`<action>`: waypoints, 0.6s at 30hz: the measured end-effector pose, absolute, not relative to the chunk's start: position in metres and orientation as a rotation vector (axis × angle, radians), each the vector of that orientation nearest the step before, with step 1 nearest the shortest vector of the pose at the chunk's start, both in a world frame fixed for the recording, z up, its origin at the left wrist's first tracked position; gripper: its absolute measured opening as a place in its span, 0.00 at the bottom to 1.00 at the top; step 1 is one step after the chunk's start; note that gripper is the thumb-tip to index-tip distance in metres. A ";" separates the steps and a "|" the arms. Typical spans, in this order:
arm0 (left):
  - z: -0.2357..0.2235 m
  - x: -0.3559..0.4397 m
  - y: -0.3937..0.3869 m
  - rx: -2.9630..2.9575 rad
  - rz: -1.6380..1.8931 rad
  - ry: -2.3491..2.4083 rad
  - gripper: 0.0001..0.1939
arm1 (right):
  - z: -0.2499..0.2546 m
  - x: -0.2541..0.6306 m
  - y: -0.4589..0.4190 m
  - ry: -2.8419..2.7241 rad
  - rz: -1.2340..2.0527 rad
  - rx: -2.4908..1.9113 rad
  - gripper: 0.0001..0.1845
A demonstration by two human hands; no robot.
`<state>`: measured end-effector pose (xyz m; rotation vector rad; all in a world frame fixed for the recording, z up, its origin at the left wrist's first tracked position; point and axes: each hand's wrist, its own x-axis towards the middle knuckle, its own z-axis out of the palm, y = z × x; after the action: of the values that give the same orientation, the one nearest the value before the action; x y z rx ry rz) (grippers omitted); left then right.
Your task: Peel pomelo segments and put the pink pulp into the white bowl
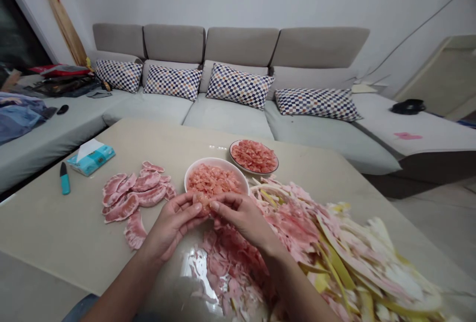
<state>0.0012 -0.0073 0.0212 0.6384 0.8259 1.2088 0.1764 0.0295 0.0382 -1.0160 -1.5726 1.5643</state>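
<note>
Between the fingertips of both hands is a small piece of pink pomelo flesh (203, 204), held at the near rim of a white bowl (189, 172). My left hand (177, 223) pinches it from the left, and my right hand (238, 215) from the right. Loose pink pulp (212, 179) fills the bowl. Behind it, to the right, stands a dark-rimmed plate heaped with more pulp (255, 156). Several pomelo segments (130, 195), with pale membrane on them, lie left of my hands. Torn pink membranes (232, 262) cover the table below my hands.
A large pile of yellow and white pomelo peel (357, 257) spreads over the table's right side. A knife with a teal handle (64, 180) and a blue tissue pack (91, 158) lie at the left. A grey sofa (238, 116) with checkered cushions stands behind the table (148, 138).
</note>
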 end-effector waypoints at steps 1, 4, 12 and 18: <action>0.021 0.001 -0.007 0.615 1.204 0.823 0.12 | 0.037 0.177 0.031 -1.513 1.643 -0.992 0.17; 0.022 0.001 -0.006 0.567 1.183 0.796 0.11 | 0.031 0.177 0.035 -1.354 1.821 -0.925 0.19; 0.017 0.000 -0.005 0.527 1.175 0.711 0.10 | 0.026 0.179 0.039 -1.222 1.924 -0.893 0.21; 0.015 -0.002 -0.002 0.515 1.242 0.747 0.09 | 0.031 0.189 0.045 -1.410 1.508 -1.120 0.19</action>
<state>-0.0021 -0.0023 0.0147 0.5151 0.7470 1.2424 0.1887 0.0454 0.0314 -1.1204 -1.4098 1.5080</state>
